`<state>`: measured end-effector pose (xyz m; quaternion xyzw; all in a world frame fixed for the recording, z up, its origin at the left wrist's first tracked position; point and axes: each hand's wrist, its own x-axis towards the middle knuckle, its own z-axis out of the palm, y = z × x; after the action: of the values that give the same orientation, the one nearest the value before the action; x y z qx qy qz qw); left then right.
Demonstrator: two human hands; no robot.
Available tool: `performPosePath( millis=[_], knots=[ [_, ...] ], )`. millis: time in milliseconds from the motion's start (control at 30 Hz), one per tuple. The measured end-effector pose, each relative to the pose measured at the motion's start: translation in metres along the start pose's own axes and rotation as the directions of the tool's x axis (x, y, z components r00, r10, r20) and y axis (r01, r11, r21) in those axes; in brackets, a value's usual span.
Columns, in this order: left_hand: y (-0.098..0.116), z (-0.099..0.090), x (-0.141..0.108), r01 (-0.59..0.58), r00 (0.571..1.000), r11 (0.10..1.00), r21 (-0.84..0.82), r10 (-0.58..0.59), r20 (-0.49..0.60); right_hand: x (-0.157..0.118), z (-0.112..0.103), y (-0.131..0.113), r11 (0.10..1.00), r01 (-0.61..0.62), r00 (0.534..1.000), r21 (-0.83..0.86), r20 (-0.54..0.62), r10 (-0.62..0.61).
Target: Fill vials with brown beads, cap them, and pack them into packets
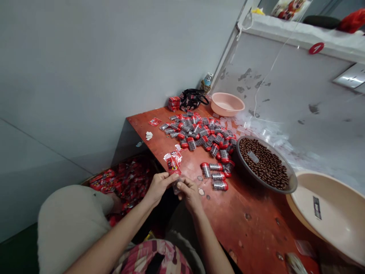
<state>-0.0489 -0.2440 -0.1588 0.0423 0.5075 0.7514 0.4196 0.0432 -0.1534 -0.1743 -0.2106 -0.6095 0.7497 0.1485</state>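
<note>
Just past the table's near edge, my left hand (159,186) and my right hand (189,193) meet with fingers closed around a small clear container with dark contents (176,187). The fingers cover most of it. Beyond my fingertips, at the table edge, lie red printed labels (173,164) with white scraps. To the right, several small clear containers with red lids (219,176) lie in a group on their sides. A large heap of similar filled containers (196,131) spreads over the table behind them.
A grey basin (238,161) holds brown chocolate-like balls (264,163). A cream basin (342,213) stands right on the red table (245,236), a pink basin (227,110) farther back. Below left is a box of red packets (128,182). A dark bag (190,101) sits by the wall.
</note>
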Motion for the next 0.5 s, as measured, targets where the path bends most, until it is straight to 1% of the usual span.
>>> performPosePath(
  millis=[33,100,167,200,233,300,367,433,500],
  knots=[
    [0.0,0.0,0.0,-0.005,1.0,1.0,-0.009,0.005,0.019,-0.001,0.002,-0.001,0.999,0.019,1.0,-0.033,-0.016,-0.019],
    [-0.001,-0.001,0.001,-0.018,0.998,1.0,-0.023,0.019,0.066,-0.004,0.004,-0.003,0.981,0.078,0.996,-0.179,-0.037,-0.086],
    [-0.005,-0.002,0.001,-0.013,0.998,0.999,-0.04,0.016,0.054,-0.006,0.004,-0.005,0.95,0.116,0.99,-0.29,-0.041,-0.134],
    [-0.007,-0.002,0.0,-0.019,0.999,0.999,-0.038,0.02,0.045,-0.006,0.004,-0.005,0.951,0.114,0.991,-0.287,-0.038,-0.13],
    [-0.01,-0.002,-0.001,-0.031,0.999,0.999,-0.032,0.033,0.034,-0.006,0.004,-0.003,0.965,0.097,0.994,-0.245,-0.032,-0.108],
    [-0.014,-0.002,-0.005,-0.062,0.998,0.998,-0.021,0.063,0.012,-0.006,0.004,0.001,0.993,0.043,0.999,-0.11,-0.021,-0.045],
    [-0.015,-0.002,-0.008,-0.087,0.996,0.995,-0.042,0.087,-0.002,-0.005,0.005,0.005,1.0,0.014,1.0,-0.024,-0.021,-0.015],
    [-0.011,-0.002,-0.011,-0.082,0.996,0.991,-0.11,0.084,0.01,-0.005,0.007,0.005,0.999,0.028,0.999,-0.039,-0.024,-0.029],
    [-0.007,-0.003,-0.011,-0.063,0.997,0.98,-0.188,0.071,0.033,-0.008,0.009,0.0,0.99,0.064,0.997,-0.125,-0.031,-0.068]
  ],
)
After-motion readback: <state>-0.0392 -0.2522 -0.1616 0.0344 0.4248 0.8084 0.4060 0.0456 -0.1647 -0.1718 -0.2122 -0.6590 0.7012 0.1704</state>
